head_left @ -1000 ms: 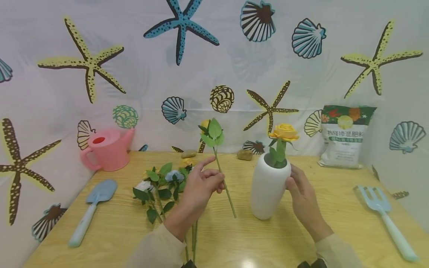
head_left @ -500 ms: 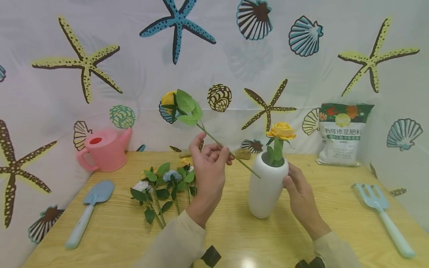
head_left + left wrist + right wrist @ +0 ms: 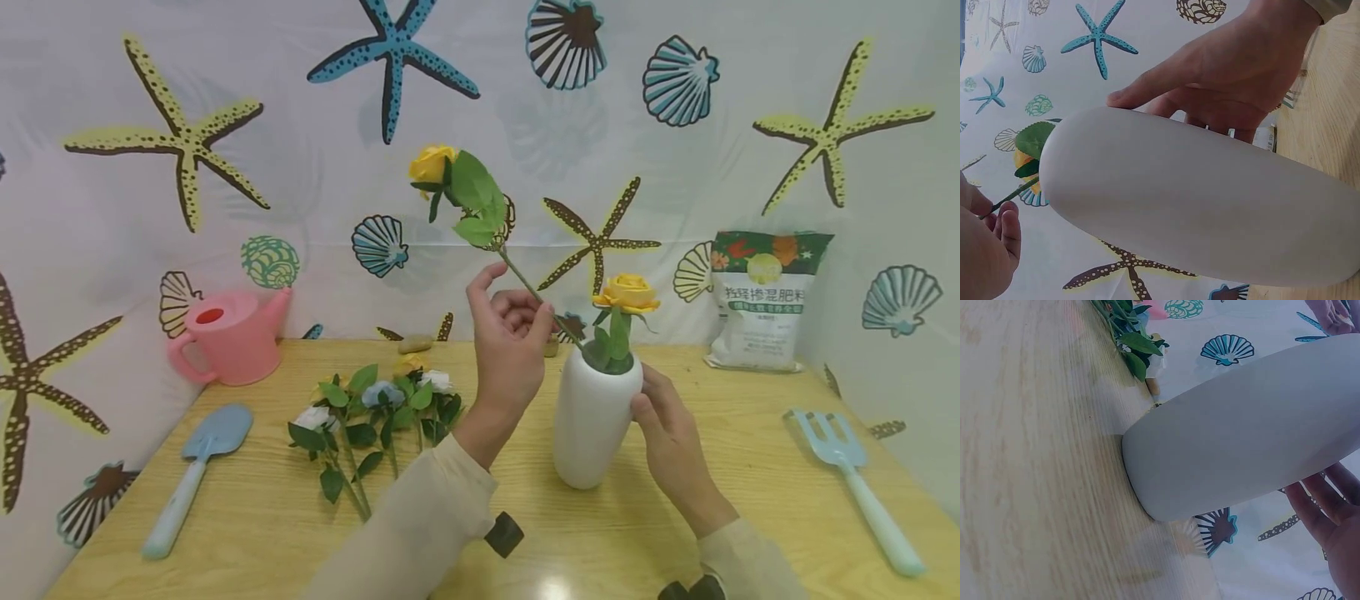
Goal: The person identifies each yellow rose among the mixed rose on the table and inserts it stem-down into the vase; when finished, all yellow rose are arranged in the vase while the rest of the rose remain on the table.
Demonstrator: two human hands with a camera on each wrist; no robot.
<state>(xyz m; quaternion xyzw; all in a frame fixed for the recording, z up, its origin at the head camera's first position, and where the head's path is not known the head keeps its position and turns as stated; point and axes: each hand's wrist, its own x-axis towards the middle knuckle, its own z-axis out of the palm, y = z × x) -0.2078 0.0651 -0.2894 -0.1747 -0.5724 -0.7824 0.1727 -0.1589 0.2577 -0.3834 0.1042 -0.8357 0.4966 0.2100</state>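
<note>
My left hand (image 3: pixel 510 342) pinches the green stem of a yellow rose (image 3: pixel 432 164). The bloom leans up and left, while the stem's lower end reaches the mouth of a white vase (image 3: pixel 596 425); whether it has passed inside the rim is hard to tell. Another yellow rose (image 3: pixel 628 293) stands in that vase. My right hand (image 3: pixel 671 442) holds the vase from the right, thumb in front and fingers behind. The vase tilts slightly, its base on the table. In the right wrist view, fingers (image 3: pixel 1313 509) lie along the vase's side.
Several white, blue and yellow flowers (image 3: pixel 382 396) lie left of the vase on the wooden table (image 3: pixel 247 500). Around them are a pink watering can (image 3: pixel 236 346) and a blue trowel (image 3: pixel 202 467). To the right are a fertilizer bag (image 3: pixel 761 304) and a hand fork (image 3: pixel 851 475).
My left hand has moved right and up with the yellow rose, bringing its stem end to the vase mouth. The rose has swung into a left-leaning tilt. The right hand stays on the vase.
</note>
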